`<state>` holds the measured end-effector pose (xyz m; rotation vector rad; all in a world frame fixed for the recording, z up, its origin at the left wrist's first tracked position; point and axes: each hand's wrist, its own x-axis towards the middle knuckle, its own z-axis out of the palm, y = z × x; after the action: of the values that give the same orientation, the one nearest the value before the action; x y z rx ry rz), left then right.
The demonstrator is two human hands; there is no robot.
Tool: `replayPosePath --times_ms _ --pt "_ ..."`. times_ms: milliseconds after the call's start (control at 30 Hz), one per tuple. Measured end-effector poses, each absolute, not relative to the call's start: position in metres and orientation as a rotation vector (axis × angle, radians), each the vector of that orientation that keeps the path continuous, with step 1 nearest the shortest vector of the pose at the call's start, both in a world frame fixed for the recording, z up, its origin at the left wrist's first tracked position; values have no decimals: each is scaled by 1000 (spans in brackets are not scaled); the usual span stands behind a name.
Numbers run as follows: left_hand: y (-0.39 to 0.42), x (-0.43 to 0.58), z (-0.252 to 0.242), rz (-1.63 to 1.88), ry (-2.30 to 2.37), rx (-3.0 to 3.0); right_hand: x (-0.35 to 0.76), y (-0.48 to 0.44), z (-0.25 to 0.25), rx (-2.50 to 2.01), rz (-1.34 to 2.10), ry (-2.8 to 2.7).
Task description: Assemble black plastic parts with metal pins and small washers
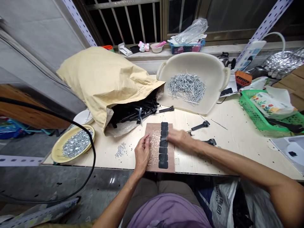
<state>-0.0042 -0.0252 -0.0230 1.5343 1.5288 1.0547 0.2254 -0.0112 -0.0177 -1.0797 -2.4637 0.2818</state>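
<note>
A column of black rounded rectangular pads [163, 143] lies along a brown board [155, 127] at the table's front edge. Pale specks cover the board's left part. My left hand [142, 153] rests at the board's left side, its thumb and fingers drawn together; whatever they may hold is hidden. Over the pads' right edge is my right hand [179, 138], blurred by motion, so its fingers do not show clearly. Black strap-like parts with wide heads [200, 125] lie just right of that hand. A small heap of shiny metal bits [121, 150] sits left of my left hand.
A large tan sack [102, 72] spills black parts [135, 112] at the back left. Behind the board stands a white basin [213, 69] holding metal pins [187, 87]. A yellow bowl [55, 154] of metal pieces is left, a green basket [251, 110] right. A black cable [93, 152] loops at left.
</note>
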Motion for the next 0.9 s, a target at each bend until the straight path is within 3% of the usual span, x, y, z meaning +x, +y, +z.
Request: replayPosePath --times_ms 100,233,667,833,900 --pt "-26 -4 -22 1045 1548 1510 232 5 -19 -1206 185 -2375" --pt "-26 -4 -23 1053 1546 1503 229 -1 -26 -1041 113 -2569" --pt "-27 -5 -25 1083 1525 1500 225 -8 -19 -1257 135 -2399" --pt "-27 -5 -26 1099 1514 1521 215 -33 -19 -939 174 -2663" --pt "-27 -5 -26 1099 1517 1529 218 -26 -17 -1063 147 -2556"
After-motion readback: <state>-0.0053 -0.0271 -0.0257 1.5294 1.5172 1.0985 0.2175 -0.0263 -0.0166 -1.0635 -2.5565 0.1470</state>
